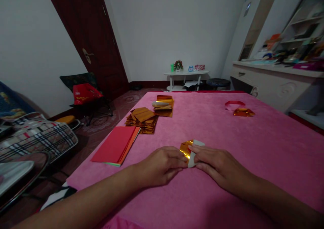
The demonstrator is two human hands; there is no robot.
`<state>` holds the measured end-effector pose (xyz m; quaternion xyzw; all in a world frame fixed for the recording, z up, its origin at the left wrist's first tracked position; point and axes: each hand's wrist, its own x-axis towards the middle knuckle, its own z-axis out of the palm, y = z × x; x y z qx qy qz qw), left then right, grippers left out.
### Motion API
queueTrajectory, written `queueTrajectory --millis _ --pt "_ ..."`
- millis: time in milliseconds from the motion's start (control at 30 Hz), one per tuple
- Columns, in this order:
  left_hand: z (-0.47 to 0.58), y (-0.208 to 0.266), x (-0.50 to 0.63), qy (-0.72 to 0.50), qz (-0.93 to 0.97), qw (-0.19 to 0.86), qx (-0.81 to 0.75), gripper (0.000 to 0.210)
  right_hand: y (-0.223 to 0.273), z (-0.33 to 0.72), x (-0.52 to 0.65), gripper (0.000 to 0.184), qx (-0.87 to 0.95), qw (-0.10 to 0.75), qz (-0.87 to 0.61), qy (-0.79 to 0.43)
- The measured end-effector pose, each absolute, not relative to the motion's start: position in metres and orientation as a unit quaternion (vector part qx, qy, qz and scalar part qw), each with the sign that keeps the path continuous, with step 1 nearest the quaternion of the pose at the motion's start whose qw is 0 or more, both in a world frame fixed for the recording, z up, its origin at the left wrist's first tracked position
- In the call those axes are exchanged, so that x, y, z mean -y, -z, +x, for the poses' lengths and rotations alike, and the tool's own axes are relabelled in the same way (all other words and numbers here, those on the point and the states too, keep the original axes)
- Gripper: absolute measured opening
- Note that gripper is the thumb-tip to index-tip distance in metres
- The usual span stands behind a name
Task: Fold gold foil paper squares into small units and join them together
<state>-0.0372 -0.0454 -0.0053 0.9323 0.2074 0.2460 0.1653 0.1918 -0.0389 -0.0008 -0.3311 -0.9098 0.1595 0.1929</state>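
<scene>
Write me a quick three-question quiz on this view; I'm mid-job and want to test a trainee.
1. True or false: the red sheets lie on the pink cloth.
2. Choose one: what are the left hand and right hand touching together?
A) the door handle
B) the gold-and-pale paper
C) the green cup
3. Short answer: which is nearer the camera, the red sheets or the brown folded stack?

Key: 1. True; 2. B; 3. The red sheets.
</scene>
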Motion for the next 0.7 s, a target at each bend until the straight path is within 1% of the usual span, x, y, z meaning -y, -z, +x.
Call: queueTrajectory --millis 167,367,500,700 --pt "-0.038 0.011 0.050 -0.270 0.926 0.152 -0.218 0.032 0.005 0.186 0.041 0.020 0.877 0.251 -0.359 -0.198" --pt "-0.038 0.014 0.052 -0.285 0.924 0.132 -0.217 0.029 0.014 0.182 0.041 0.016 0.799 0.293 -0.459 -0.256" --pt "-0.039 0.015 0.053 -0.284 0.926 0.130 -0.214 0.030 0.015 0.179 0.040 0.016 0.787 0.314 -0.468 -0.251" --pt "-0.038 0.011 0.055 -0.239 0.935 0.116 -0.236 0.043 0.016 0.177 0.038 0.016 0.790 0.331 -0.464 -0.227"
